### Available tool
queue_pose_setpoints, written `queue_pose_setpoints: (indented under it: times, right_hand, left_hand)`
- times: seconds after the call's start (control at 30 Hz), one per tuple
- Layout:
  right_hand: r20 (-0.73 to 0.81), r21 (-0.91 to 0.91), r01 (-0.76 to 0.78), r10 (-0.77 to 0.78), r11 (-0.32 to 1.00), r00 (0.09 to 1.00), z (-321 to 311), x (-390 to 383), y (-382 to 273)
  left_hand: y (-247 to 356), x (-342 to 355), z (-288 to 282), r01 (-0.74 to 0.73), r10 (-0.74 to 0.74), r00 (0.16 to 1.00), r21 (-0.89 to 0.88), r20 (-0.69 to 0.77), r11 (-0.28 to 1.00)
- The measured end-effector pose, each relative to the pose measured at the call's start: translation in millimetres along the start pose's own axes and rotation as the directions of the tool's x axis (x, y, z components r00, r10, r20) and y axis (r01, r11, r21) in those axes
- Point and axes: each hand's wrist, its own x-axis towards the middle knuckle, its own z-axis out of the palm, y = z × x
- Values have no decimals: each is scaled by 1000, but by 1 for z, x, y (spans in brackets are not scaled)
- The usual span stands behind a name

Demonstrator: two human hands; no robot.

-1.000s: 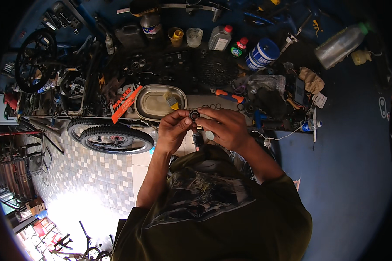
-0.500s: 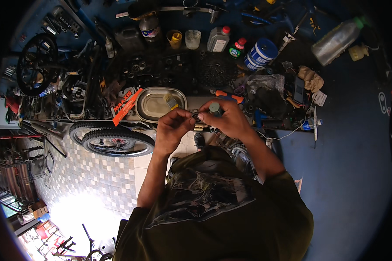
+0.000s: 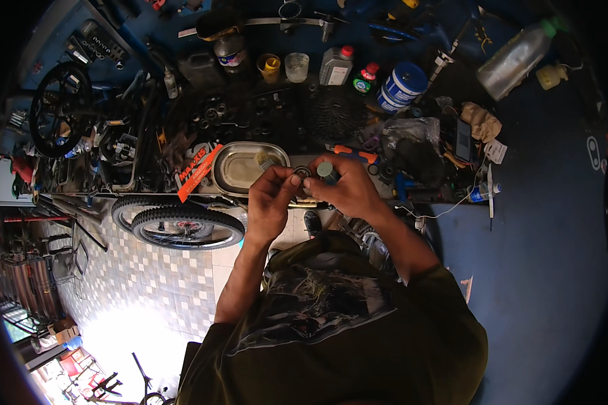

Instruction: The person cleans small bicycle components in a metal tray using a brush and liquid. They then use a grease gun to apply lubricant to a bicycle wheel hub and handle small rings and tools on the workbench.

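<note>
My left hand (image 3: pixel 269 199) pinches a small dark metal ring (image 3: pixel 302 171), perhaps a bearing, at its left side, while my right hand (image 3: pixel 351 189) grips its other side. A short greenish cylinder (image 3: pixel 327 172) with a flat end is held in my right hand beside the ring. Both hands are closed and close together at the bench's front edge, just in front of an oval metal tray (image 3: pixel 231 163). A paintbrush (image 3: pixel 262 159) lies in the tray, partly behind my left fingers. An orange printed strip (image 3: pixel 197 174) lies left of the tray. An orange-handled tool (image 3: pixel 355 154) lies behind my right hand.
The bench holds several bottles (image 3: pixel 334 67), cups (image 3: pixel 296 67), a blue-and-white tub (image 3: pixel 402 86), dark loose parts and a cassette (image 3: pixel 334 111). Bicycle wheels (image 3: pixel 182 229) stand below the front edge over tiled floor (image 3: pixel 115 270). A white cable (image 3: pixel 432 214) hangs at right.
The greenish cylinder in my right hand has moved up from below the ring to beside it. The ring has shifted slightly upward between my fingers, and my hands have turned a little.
</note>
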Motion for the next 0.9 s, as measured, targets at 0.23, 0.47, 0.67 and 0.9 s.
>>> queue_pose_setpoints:
  times: [0.23, 0.47, 0.67, 0.9]
  right_hand:
    - [-126, -389, 415, -494, 822, 861, -2, 5, 14]
    - [187, -737, 627, -815, 252, 548, -14, 2, 16]
    - [-58, -551, 527, -660, 647, 749, -12, 3, 19]
    - [-324, 485, 470, -348, 738, 880, -15, 3, -13]
  left_hand:
    - [1, 3, 6, 40, -41, 999, -131, -10, 991]
    - [10, -4, 7, 306, -296, 951, -440, 94, 844]
    - [-8, -2, -3, 258, -242, 963, -667, 119, 699]
    - [-1, 3, -2, 207, -215, 975, -551, 52, 808]
